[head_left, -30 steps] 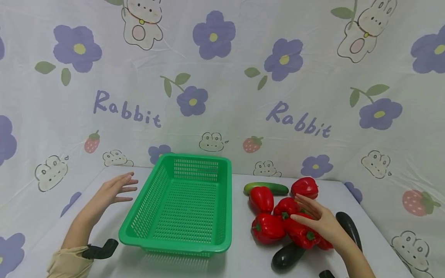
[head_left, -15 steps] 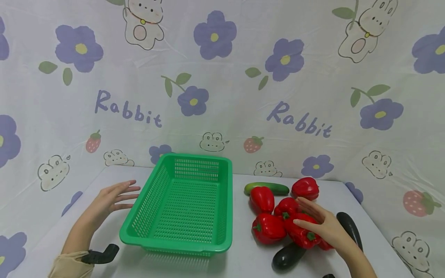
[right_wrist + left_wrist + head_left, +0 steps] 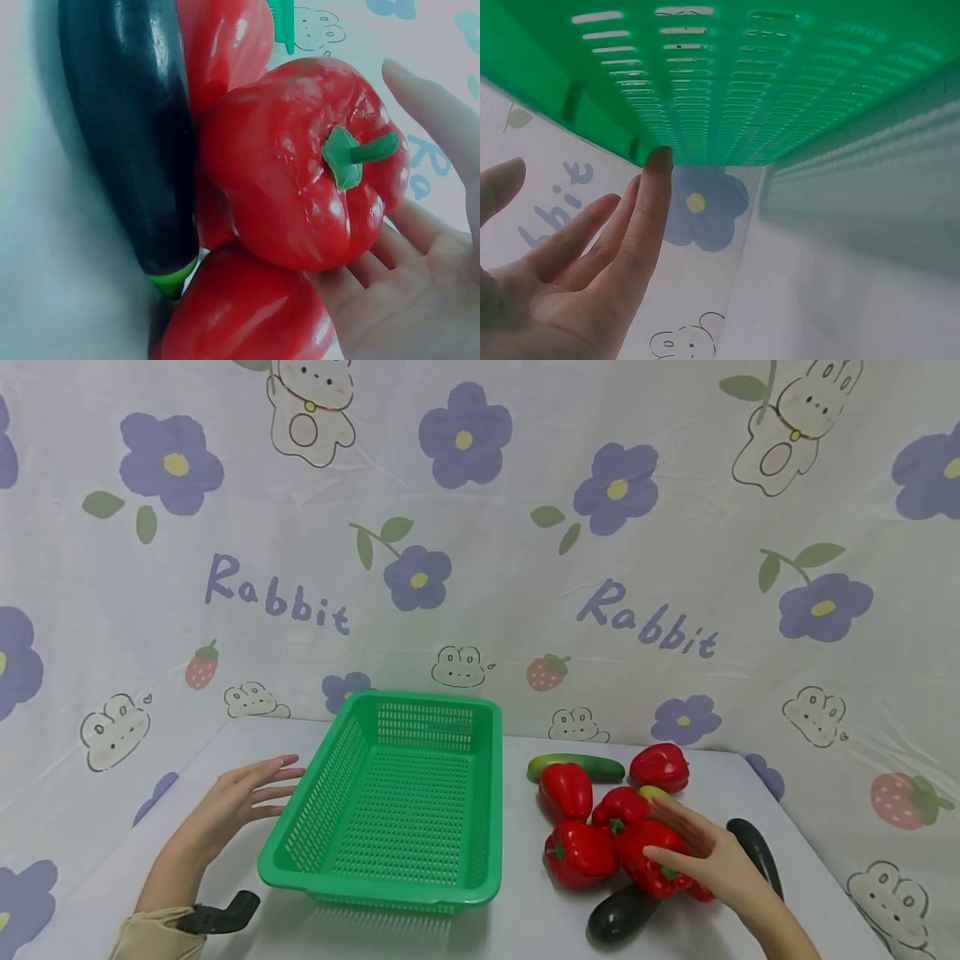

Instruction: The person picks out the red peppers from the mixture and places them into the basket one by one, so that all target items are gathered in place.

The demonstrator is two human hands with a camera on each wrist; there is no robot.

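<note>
Red pepper (image 3: 285, 165) beside right hand (image 3: 723, 864), fingers (image 3: 417, 222) spread, unclenched; left hand (image 3: 228, 802) near green basket (image 3: 382, 888), fingers released.

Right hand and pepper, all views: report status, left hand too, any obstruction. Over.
Right hand open at red pepper, not gripping. Left hand open beside green basket. Eggplant and another pepper crowd the red pepper.

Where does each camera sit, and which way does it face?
Head: on the head, forward and down at the green basket, red peppers and printed cloth; left hand, right hand and forearms show.
Left wrist: on that wrist, looking along the basket's slotted side; left hand shows.
Right wrist: on that wrist, facing red peppers and an eggplant; right hand shows.
Head and left wrist share the basket.
</note>
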